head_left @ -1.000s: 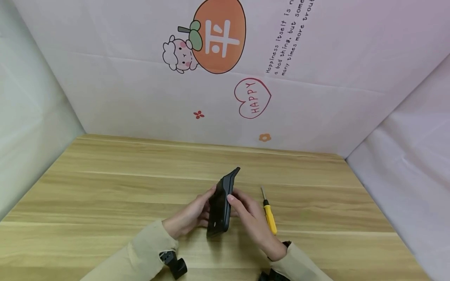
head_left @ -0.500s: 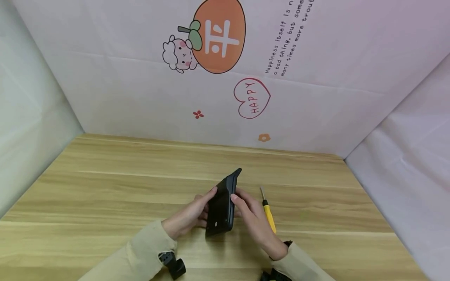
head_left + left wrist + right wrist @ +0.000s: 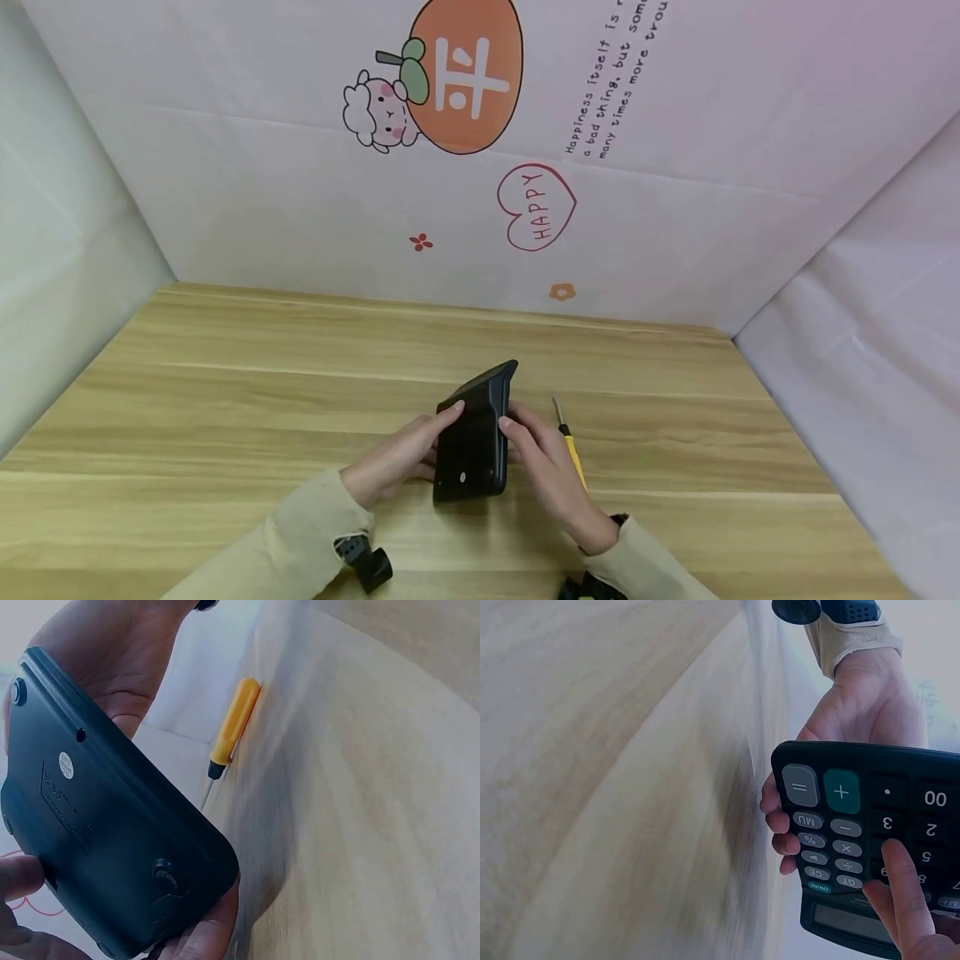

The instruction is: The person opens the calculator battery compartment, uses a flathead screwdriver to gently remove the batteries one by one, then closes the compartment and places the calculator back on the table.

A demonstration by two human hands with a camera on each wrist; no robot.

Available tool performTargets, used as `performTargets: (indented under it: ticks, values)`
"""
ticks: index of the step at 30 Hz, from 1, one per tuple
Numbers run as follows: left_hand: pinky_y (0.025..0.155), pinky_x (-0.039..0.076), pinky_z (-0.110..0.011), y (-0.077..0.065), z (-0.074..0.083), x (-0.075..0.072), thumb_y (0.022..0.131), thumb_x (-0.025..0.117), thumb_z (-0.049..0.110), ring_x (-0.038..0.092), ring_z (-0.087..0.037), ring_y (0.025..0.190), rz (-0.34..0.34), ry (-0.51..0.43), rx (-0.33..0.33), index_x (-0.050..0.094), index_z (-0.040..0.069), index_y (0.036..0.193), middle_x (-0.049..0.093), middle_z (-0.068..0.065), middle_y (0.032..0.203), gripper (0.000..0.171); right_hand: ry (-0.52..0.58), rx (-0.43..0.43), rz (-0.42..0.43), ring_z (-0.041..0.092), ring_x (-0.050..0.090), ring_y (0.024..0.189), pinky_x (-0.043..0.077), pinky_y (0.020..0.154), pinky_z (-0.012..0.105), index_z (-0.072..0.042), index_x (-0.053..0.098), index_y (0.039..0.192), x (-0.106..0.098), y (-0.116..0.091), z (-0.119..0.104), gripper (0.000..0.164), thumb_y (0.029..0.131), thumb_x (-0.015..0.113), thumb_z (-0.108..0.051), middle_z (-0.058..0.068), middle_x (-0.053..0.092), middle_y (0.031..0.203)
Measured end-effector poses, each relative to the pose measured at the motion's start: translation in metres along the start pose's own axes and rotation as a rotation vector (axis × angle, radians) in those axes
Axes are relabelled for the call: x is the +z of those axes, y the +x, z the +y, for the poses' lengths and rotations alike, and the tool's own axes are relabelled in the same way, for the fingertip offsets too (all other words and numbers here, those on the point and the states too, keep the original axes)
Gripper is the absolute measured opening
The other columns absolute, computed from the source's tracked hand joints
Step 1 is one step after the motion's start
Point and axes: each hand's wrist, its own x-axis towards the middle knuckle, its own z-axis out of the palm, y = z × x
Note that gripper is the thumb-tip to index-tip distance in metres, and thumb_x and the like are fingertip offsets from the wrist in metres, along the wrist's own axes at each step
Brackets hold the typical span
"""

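Observation:
A black desk calculator (image 3: 474, 450) is held tilted above the table between both hands, its back facing me in the head view. My left hand (image 3: 408, 457) grips its left side, thumb on the back. My right hand (image 3: 551, 475) holds its right edge, the thumb lying on that edge. A label and round feet show on the back of the calculator (image 3: 105, 802) in the left wrist view. In the right wrist view, the keys and display of the calculator (image 3: 847, 825) are visible, and fingers (image 3: 907, 900) of my right hand touch the key side.
A screwdriver (image 3: 573, 458) with a yellow handle lies on the wooden table (image 3: 262, 400), just beyond my right hand, which partly covers it. White printed cloth (image 3: 337, 217) stands behind the table, with plain white cloth at both sides.
The calculator has turned from nearly edge-on so that more of its back shows, and it sits slightly further right. Both hands keep hold. The screwdriver's handle is a little more covered.

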Motion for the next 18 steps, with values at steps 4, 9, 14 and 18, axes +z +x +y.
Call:
performTargets:
  ticks: [4, 9, 14, 18]
  values:
    - [0.074, 0.055, -0.034, -0.0002, 0.0000, -0.0012, 0.098, 0.043, 0.049, 0.066, -0.016, 0.076, 0.017, 0.000, -0.005, 0.053, -0.005, 0.108, 0.068, -0.010, 0.090, 0.056, 0.020, -0.005, 0.012, 0.014, 0.066, 0.098, 0.058, 0.076, 0.035, 0.001, 0.056, 0.127, -0.0013, -0.0006, 0.0008, 0.033, 0.103, 0.042, -0.017, 0.020, 0.062, 0.118]
    - [0.072, 0.055, -0.035, -0.0015, -0.0007, -0.0010, 0.098, 0.047, 0.044, 0.064, -0.016, 0.075, 0.092, -0.001, -0.020, 0.043, -0.010, 0.118, 0.065, -0.017, 0.097, 0.058, 0.027, -0.042, -0.003, 0.013, 0.066, 0.093, 0.058, 0.075, 0.034, 0.006, 0.055, 0.124, -0.0056, -0.0004, 0.0024, 0.032, 0.102, 0.042, -0.013, 0.026, 0.061, 0.113]
    - [0.074, 0.055, -0.037, -0.0024, -0.0014, -0.0019, 0.099, 0.046, 0.041, 0.063, -0.017, 0.074, 0.131, 0.017, -0.018, 0.044, -0.010, 0.118, 0.064, -0.017, 0.094, 0.054, -0.012, -0.034, 0.004, 0.010, 0.065, 0.089, 0.057, 0.072, 0.034, 0.006, 0.054, 0.126, -0.0097, -0.0011, 0.0029, 0.032, 0.102, 0.044, -0.012, 0.026, 0.061, 0.110]
    - [0.074, 0.055, -0.038, -0.0033, -0.0017, -0.0019, 0.099, 0.046, 0.040, 0.063, -0.017, 0.075, 0.157, 0.033, -0.026, 0.044, -0.009, 0.118, 0.064, -0.018, 0.095, 0.052, -0.044, 0.005, 0.030, 0.008, 0.063, 0.086, 0.056, 0.070, 0.031, 0.005, 0.055, 0.127, -0.0102, -0.0021, 0.0034, 0.032, 0.101, 0.046, -0.011, 0.023, 0.061, 0.109]
